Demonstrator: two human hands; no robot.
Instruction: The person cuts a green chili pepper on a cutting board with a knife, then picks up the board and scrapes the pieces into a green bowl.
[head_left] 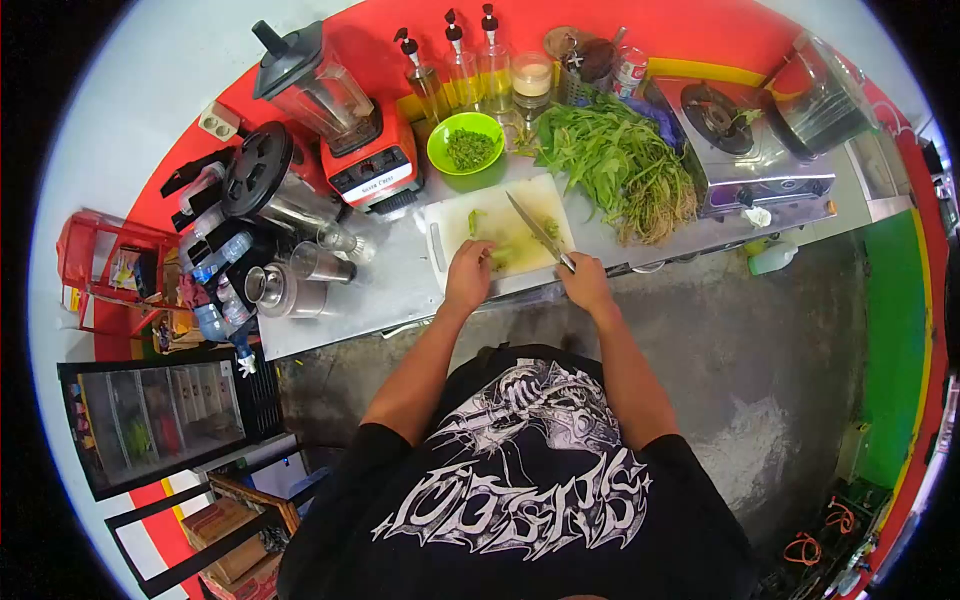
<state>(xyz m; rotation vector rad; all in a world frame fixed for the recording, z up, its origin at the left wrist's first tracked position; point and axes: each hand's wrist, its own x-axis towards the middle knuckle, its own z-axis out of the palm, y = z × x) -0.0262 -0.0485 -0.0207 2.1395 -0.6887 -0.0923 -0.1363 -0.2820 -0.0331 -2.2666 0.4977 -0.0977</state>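
Right hand: our right hand (585,280) is closed around the handle of the knife (533,226), at the near edge of the board; the blade points away from us, slanting to the left over the board.
Left hand: our left hand (470,275) rests at the near left part of the board, fingers bent, beside a pale green piece (502,258); we cannot tell whether it is pinched.
Cutting board: the white cutting board (488,195) lies on the metal counter (380,290) in front of us. Green scraps (475,220) lie left of the blade; others lie to its right.
Greens: a leafy bunch (600,150) lies right of the board, its stems and roots towards the stove (770,185). The green bowl (465,182), beyond the board, holds chopped greens (470,148).
Step in hand: we judge this to be cutting or sorting small greens; contact between edge and greens is unclear.
Next move calls for: in our judgement, a steady knife handle, left fingertips tucked clear of the edge, and loose scraps kept within the board's rim.
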